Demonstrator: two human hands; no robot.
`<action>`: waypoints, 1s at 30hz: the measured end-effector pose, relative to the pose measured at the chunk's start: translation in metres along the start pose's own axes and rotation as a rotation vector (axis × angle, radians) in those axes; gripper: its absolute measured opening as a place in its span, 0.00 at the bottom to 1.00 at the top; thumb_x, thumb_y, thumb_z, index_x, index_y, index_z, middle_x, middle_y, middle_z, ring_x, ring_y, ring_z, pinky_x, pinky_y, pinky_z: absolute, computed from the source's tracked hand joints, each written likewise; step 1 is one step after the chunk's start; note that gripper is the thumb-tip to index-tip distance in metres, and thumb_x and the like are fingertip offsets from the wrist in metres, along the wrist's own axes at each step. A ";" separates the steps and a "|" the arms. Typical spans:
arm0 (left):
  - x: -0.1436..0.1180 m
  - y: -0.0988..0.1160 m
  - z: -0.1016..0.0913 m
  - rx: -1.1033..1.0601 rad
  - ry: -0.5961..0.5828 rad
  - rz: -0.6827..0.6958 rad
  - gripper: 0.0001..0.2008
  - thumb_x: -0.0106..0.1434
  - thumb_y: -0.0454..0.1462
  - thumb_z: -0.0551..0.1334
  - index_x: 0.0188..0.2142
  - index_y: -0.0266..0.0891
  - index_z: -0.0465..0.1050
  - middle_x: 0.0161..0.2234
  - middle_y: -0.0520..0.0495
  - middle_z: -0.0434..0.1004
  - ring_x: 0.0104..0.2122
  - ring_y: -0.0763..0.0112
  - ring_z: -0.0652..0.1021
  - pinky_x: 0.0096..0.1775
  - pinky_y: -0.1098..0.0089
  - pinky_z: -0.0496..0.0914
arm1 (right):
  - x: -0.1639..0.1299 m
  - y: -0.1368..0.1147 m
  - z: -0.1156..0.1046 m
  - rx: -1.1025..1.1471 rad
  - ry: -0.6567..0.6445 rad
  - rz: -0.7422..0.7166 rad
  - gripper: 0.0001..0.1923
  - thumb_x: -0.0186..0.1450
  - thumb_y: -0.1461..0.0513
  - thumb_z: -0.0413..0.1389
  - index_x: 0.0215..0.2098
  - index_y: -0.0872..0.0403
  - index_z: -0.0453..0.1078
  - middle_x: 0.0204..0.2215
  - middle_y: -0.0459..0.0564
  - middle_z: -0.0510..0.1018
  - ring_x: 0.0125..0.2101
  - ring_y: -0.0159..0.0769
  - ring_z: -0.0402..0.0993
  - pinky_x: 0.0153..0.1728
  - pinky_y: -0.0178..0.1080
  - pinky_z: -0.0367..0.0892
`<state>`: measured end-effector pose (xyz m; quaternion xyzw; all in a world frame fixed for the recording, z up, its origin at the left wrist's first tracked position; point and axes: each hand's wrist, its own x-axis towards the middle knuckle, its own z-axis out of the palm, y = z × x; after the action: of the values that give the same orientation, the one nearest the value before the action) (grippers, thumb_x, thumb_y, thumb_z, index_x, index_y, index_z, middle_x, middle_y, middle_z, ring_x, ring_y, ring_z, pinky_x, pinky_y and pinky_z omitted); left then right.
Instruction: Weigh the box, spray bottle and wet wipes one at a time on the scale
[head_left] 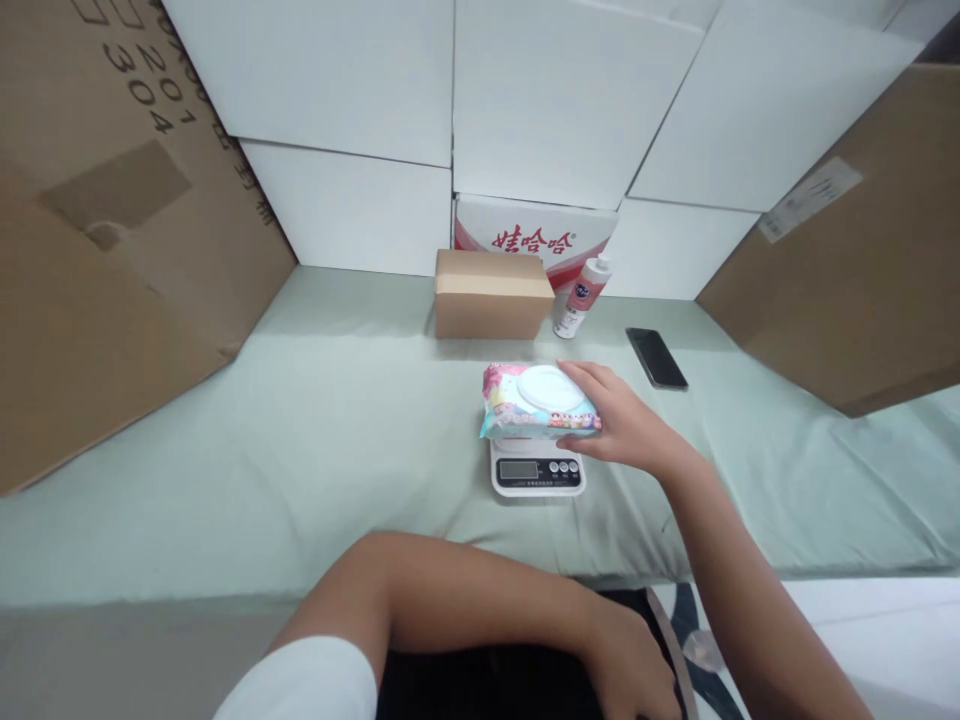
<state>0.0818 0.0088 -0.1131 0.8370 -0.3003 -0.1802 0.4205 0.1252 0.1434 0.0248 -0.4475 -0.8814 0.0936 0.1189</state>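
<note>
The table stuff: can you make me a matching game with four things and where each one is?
Things:
1. wipes pack
2. phone
3. bottle
4. cardboard box

Places:
A. beside the box, upright
B. on the scale, right hand holding it
C. lying flat, right of the bottle
D. in front of the red and white carton

Pairs: 1-B, 2-C, 3-A, 4-D

A small cardboard box (493,293), bottle (580,298) and phone (657,357) lie behind.
</note>
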 end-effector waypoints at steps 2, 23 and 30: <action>0.000 0.001 0.000 -0.010 -0.007 -0.006 0.14 0.60 0.39 0.67 0.18 0.45 0.78 0.23 0.50 0.81 0.26 0.66 0.77 0.28 0.68 0.63 | 0.006 0.000 -0.001 -0.029 -0.019 -0.011 0.54 0.60 0.51 0.70 0.76 0.50 0.50 0.67 0.63 0.67 0.66 0.63 0.65 0.65 0.62 0.65; -0.008 0.010 -0.001 -0.017 0.032 -0.059 0.13 0.57 0.38 0.68 0.17 0.45 0.77 0.21 0.51 0.80 0.23 0.66 0.76 0.27 0.68 0.64 | 0.049 0.016 -0.054 0.469 -0.456 0.220 0.37 0.58 0.50 0.67 0.65 0.47 0.71 0.57 0.51 0.81 0.51 0.52 0.81 0.45 0.46 0.79; -0.011 0.018 -0.003 0.000 0.031 -0.081 0.17 0.60 0.39 0.65 0.16 0.44 0.75 0.21 0.50 0.78 0.23 0.66 0.74 0.27 0.68 0.62 | -0.014 0.083 -0.073 0.770 -0.302 0.736 0.38 0.55 0.49 0.70 0.63 0.43 0.73 0.42 0.53 0.86 0.33 0.48 0.83 0.24 0.43 0.77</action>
<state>0.0691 0.0092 -0.0961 0.8510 -0.2598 -0.1842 0.4176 0.2183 0.1845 0.0702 -0.6318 -0.5761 0.5078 0.1054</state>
